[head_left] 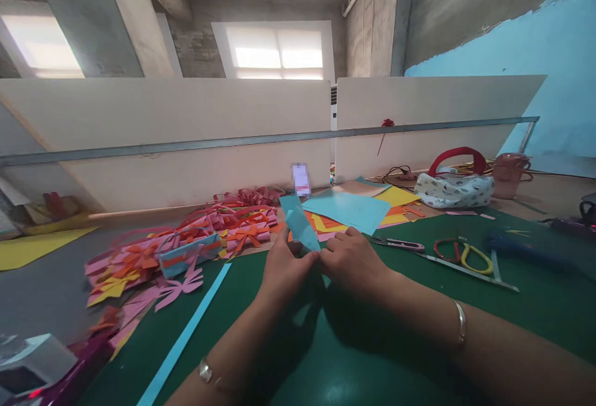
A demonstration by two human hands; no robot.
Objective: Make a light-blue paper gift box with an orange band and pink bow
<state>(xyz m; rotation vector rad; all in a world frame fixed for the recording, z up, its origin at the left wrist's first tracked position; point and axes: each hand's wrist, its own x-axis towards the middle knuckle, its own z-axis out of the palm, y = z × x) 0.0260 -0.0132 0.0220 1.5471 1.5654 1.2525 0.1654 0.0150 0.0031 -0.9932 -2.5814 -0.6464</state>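
My left hand (285,269) and my right hand (352,261) meet over the green cutting mat (326,356). Both pinch a folded light blue paper piece (298,223) that sticks up and away from my fingers. The fingers of each hand are closed on its lower end. A long light blue paper strip (186,334) lies on the mat to the left of my left forearm. A stack of blue, yellow and orange paper sheets (354,210) lies just behind my hands.
A heap of pink, orange and red paper bows (186,244) lies at the left. Scissors (460,257), a cutter (400,244) and a metal ruler (470,272) lie at the right. A patterned pouch with red handle (454,185) and a pink mug (508,174) stand behind, before white partition panels (186,139).
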